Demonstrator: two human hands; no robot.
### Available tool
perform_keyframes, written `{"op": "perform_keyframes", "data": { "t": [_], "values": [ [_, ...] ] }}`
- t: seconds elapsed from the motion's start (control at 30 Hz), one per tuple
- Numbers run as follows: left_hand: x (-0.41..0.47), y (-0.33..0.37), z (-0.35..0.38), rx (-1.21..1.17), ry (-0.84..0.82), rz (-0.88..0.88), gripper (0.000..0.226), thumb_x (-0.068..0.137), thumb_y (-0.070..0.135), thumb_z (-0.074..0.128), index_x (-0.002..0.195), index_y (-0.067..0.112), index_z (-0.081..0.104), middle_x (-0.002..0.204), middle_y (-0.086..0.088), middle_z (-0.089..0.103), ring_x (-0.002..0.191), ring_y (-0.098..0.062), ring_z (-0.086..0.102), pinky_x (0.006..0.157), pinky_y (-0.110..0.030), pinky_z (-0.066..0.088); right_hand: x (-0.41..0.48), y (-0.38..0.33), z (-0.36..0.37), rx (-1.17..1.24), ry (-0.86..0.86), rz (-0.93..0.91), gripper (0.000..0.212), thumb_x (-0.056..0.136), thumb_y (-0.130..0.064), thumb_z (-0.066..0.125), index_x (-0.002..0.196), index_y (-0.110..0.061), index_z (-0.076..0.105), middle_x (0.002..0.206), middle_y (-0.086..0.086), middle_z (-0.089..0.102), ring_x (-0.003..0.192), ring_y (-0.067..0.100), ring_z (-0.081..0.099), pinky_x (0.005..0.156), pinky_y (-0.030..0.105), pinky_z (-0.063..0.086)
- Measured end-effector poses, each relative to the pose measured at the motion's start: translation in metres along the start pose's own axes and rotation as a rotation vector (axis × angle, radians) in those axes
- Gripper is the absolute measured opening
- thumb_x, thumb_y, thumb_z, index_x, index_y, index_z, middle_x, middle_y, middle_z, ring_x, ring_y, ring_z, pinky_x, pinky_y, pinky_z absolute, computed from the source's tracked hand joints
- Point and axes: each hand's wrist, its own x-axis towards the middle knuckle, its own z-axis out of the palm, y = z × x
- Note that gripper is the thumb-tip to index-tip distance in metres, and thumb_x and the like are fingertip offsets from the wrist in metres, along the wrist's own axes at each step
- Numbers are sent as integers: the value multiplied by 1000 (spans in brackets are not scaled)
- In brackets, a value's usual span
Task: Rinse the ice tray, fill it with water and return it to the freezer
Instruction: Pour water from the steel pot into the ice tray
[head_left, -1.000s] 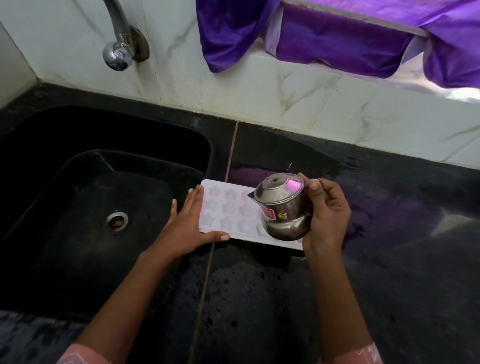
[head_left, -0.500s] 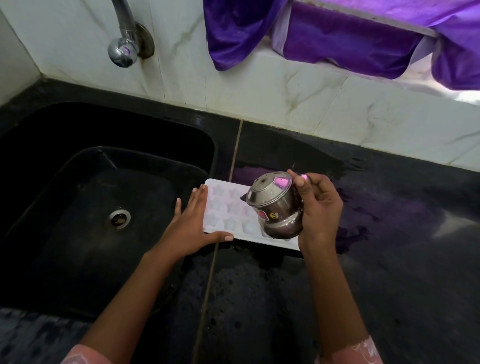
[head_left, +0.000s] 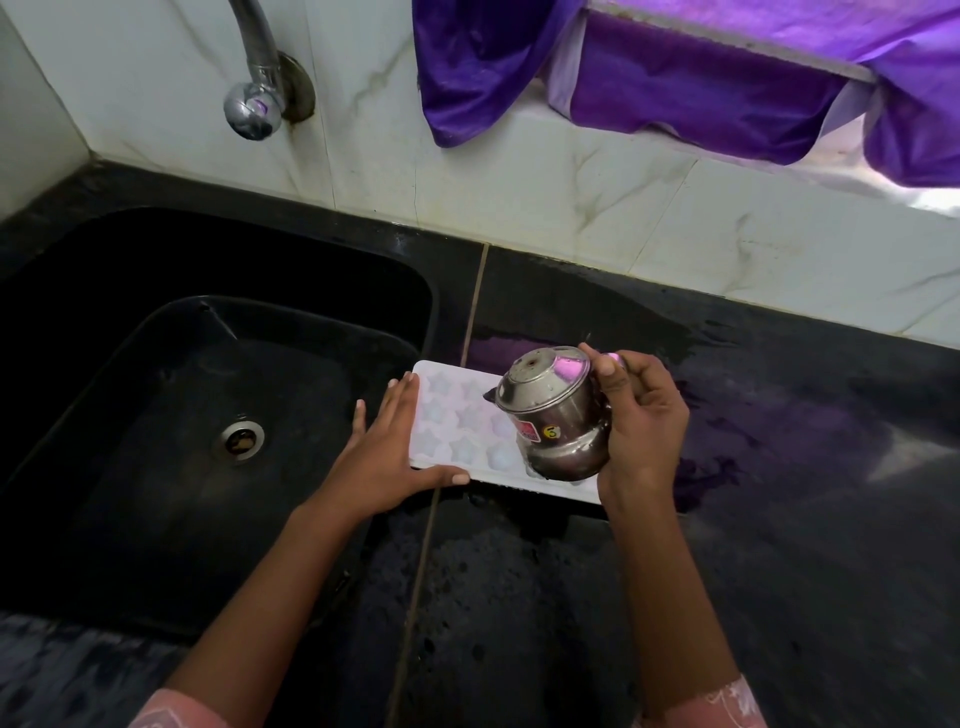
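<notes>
Grips pot in right hand, grip curled round its side, above right end of tray. Has tipped it further than a second ago, base now up toward camera, mouth down-left. Keeps left hand flat as before, grip wide, fingers straight against tray's left end. Leaves tray flat on bench, beside sink.

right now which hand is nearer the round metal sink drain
Left. The left hand rests on the end of the white star-mould ice tray, just right of the round metal drain; the right hand grips a small steel pot farther right.
</notes>
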Motion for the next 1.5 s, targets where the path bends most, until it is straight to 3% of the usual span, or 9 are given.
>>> {"op": "perform_keyframes", "data": {
  "t": [0.2, 0.33, 0.5, 0.63, 0.73, 1.0, 1.17, 1.37, 1.5],
  "values": [
    [0, 1, 0, 14, 4, -10, 122, 65, 71, 57, 147, 17, -15, 157, 5, -14, 139, -2, -19, 110, -35, -18, 0, 2, 2, 61, 19, 38, 13, 80, -4, 63, 73, -15, 62, 75, -4, 72, 82, 12, 69, 70, 19, 52],
    [0, -1, -1, 1, 2, -1, 136, 49, 89, 46, 147, 18, -15, 157, 5, -15, 137, -1, -21, 110, -34, -18, 0, 5, 5, 71, -4, 47, 12, 79, -4, 64, 73, -15, 62, 76, -2, 73, 84, 15, 69, 74, 23, 54],
    [2, -3, 1, 9, 16, 4, 138, 43, 91, 36, 147, 17, -15, 157, 5, -14, 136, 1, -21, 108, -33, -19, 1, 8, 11, 49, -60, 25, 7, 60, -33, 73, 63, -28, 69, 76, -2, 71, 86, 20, 66, 81, 31, 52],
    [2, -5, 2, -1, 19, 14, 147, 33, 102, 22, 147, 17, -16, 157, 5, -14, 136, 1, -21, 109, -33, -19, 2, 9, 17, 38, -90, 31, 12, 71, -16, 70, 64, -24, 65, 72, -5, 71, 86, 18, 68, 80, 28, 53],
    [3, -5, 3, -3, 18, 14, 145, 35, 99, 30, 147, 17, -16, 157, 5, -14, 137, 0, -20, 109, -32, -19, 3, 9, 21, 12, -99, 24, 18, 79, -2, 65, 70, -17, 60, 70, -7, 71, 82, 15, 68, 76, 23, 53],
    [3, -5, 4, 10, 16, 5, 137, 43, 92, 34, 147, 19, -16, 157, 5, -14, 137, -1, -21, 109, -33, -19, 1, 8, 26, -39, -135, -6, 16, 80, 0, 64, 74, -15, 59, 67, -12, 70, 78, 8, 68, 71, 17, 52],
    [1, -3, 2, 11, 5, 0, 137, 47, 92, 42, 147, 19, -16, 157, 4, -14, 139, -3, -20, 110, -34, -18, 1, 8, 26, -55, -129, -4, 17, 80, -1, 65, 73, -17, 59, 68, -11, 70, 79, 10, 67, 72, 19, 52],
    [2, -4, 3, 16, 14, 4, 135, 44, 91, 34, 147, 19, -16, 157, 5, -14, 137, -1, -21, 109, -33, -18, -1, 10, 25, -15, -111, 16, 17, 79, -3, 65, 71, -17, 60, 70, -9, 71, 82, 12, 68, 72, 19, 52],
    [2, -5, 4, 4, 14, 5, 133, 49, 88, 39, 147, 17, -15, 157, 5, -13, 138, -2, -19, 109, -32, -19, -3, 11, 22, 59, -83, 46, 8, 70, -18, 68, 65, -25, 66, 75, -2, 72, 86, 20, 67, 76, 25, 52]
  ]
}}
